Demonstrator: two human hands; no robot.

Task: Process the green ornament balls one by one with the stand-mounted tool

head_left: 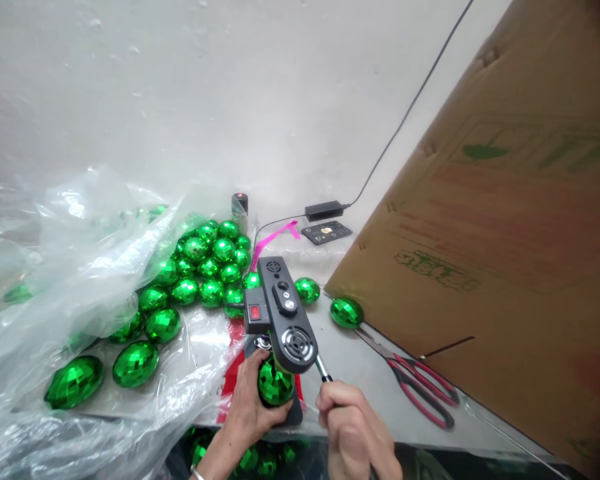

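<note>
Wrapped around a shiny green faceted ornament (pixel 275 381), my left hand (pixel 253 397) steadies it under the head of a small black bench drill press (pixel 287 313). The press has a red switch (pixel 255 312) on its left side. My right hand (pixel 357 427) is closed on the black-gripped end of a metal lever (pixel 323 369) that comes out of the press's right side. The tip under the press head is hidden. Red material (pixel 231 373) shows beneath the press base.
Several green ornaments (pixel 209 267) lie left, partly under clear plastic sheeting (pixel 80 253). Red-and-black scissors (pixel 410 380) lie right, beside a large cardboard box (pixel 505 233). Behind are a pink ribbon (pixel 273 239), a power adapter (pixel 324 211) and a phone (pixel 326 232). More ornaments (pixel 267 460) sit below the table edge.
</note>
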